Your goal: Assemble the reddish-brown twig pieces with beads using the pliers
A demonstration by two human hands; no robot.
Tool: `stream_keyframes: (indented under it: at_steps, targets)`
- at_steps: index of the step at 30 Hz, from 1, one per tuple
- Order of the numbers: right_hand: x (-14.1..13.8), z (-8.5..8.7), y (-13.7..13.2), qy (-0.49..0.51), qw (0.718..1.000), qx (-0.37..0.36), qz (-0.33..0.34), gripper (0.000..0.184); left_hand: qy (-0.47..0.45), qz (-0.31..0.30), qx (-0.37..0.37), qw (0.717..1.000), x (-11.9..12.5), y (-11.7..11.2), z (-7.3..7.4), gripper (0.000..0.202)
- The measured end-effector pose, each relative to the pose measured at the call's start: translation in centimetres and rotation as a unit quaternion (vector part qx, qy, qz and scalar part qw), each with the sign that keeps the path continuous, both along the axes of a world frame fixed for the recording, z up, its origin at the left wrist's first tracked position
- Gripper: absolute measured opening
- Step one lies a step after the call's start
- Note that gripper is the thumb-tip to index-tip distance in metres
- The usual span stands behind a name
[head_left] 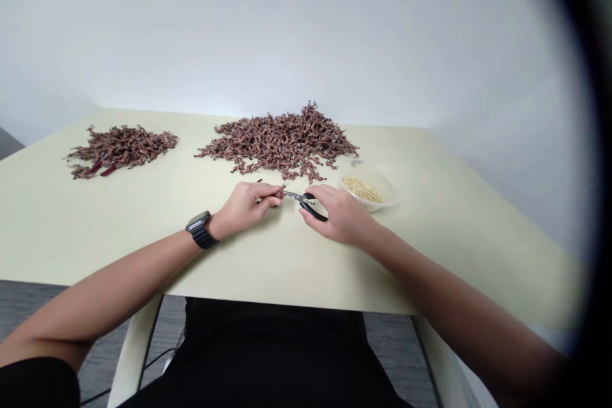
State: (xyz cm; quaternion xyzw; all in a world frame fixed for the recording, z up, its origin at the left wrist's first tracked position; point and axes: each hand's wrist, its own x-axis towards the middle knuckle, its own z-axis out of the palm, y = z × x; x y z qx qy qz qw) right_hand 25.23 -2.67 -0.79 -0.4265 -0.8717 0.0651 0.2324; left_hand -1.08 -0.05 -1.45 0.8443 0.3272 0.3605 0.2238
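Note:
My left hand (248, 205) pinches a small reddish-brown twisted piece (281, 192) between thumb and fingers, above the table. The piece looks like those in the piles, but it is too small to tell its kind. In my right hand (342, 213) is a pair of pliers (313, 209) with black handles and slim metal jaws. Its jaw tips point left and meet the piece at my left fingertips. Whether the jaws grip it is too small to make out. A clear round bowl (386, 194) of tiny golden bits (362, 189) stands just behind my right hand.
A large heap of reddish-brown pieces (287, 140) lies at the table's back middle. At the left is a smaller heap (127, 146), with dark red handle-like parts (109, 170) at its front. The pale table (258, 268) meets a white wall (268, 32) behind.

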Motion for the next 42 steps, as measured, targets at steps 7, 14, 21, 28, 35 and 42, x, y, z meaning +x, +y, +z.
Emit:
stream_keyframes:
  at_steps: [7,14,21,28,35,42]
  targets:
    - [0.2,0.0,0.1,0.005,1.0,-0.013,0.005,0.032,0.002,-0.003,0.001,1.0,0.0,-0.1,0.1,0.02]
    - [-0.6,0.7,-0.5,0.129,0.969,-0.208,0.016,0.03,-0.015,-0.024,0.046,0.999,-0.1,0.0,-0.2,0.02]
    - [-0.7,1.9,0.1,0.327,0.64,-0.693,0.063,0.044,-0.001,-0.027,0.144,0.989,-0.8,0.8,-1.1,0.033]
    - [-0.7,1.0,-0.1,0.237,0.896,-0.377,0.001,0.036,-0.003,0.025,0.075,0.997,-0.3,0.5,-0.3,0.02]
    - [-0.3,0.4,-0.1,0.047,0.999,-0.027,-0.005,0.026,0.011,0.025,0.034,0.999,-0.1,0.1,0.3,0.019]
    - [0.0,0.0,0.1,-0.006,1.0,-0.01,0.003,0.032,0.019,0.003,0.019,1.0,0.1,-0.1,0.4,0.017]
